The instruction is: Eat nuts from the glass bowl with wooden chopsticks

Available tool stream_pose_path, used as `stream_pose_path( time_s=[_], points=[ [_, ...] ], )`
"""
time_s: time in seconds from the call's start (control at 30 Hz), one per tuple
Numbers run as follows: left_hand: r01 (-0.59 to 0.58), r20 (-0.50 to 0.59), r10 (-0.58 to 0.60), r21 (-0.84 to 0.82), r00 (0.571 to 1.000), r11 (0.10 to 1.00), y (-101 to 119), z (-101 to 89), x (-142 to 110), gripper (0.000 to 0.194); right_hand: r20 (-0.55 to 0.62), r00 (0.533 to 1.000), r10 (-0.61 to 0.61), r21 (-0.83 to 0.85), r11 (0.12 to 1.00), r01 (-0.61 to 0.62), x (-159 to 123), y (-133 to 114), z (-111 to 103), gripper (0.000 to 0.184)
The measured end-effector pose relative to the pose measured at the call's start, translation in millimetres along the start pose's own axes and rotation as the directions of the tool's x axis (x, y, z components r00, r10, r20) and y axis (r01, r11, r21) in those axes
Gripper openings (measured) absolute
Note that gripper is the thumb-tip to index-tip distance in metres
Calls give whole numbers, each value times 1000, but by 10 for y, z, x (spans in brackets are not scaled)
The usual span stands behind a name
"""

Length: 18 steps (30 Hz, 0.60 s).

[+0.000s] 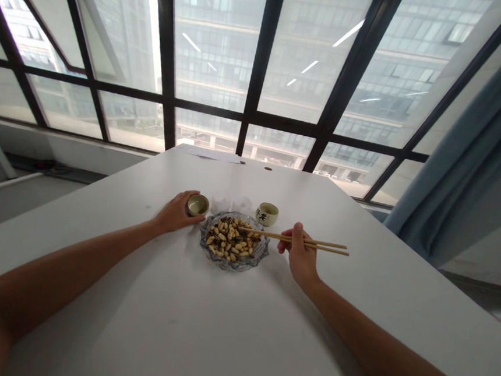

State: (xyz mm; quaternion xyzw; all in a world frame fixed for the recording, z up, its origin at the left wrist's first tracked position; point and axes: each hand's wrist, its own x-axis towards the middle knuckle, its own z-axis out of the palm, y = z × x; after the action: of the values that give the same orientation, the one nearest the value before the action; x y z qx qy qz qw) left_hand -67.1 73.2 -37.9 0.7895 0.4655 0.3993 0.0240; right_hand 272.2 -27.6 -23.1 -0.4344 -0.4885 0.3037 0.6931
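A glass dish [255,260] with a scalloped rim stands in the middle of the white table, filled with peanuts [228,246] in their shells and darker seeds. My right hand [300,255] is closed round a pair of wooden chopsticks [327,245], whose tips reach over the dish's contents; whether they pinch anything is too small to tell. At the dish's left rear, my left hand [182,212] grips a small green-glazed cup [198,205] by its side. A second small cup [267,214], pale with dark characters, sits upright behind the dish at the right.
Clear, see-through items [231,204] lie between the two cups. White paper [209,153] and small dark round pieces [268,168] are at the table's far end. Beyond the white table [220,337] rise windows, with a blue curtain [464,148] at right.
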Motion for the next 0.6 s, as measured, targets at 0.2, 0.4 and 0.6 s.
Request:
stream_pose_path(
  time_s=[0.2,0.4,0.6],
  points=[
    [-32,1,32,10,999,999,-31,5,-5,76,-110,978,175,171,973,-155,117,107,-36,63],
    [-140,-13,141,38,990,989,-38,8,-12,69,-97,954,285,224,940,-258,173,76,-82,58],
    [-322,-25,324,42,946,946,46,-50,-3,62,-60,911,408,280,883,-377,224,101,-132,52]
  ],
)
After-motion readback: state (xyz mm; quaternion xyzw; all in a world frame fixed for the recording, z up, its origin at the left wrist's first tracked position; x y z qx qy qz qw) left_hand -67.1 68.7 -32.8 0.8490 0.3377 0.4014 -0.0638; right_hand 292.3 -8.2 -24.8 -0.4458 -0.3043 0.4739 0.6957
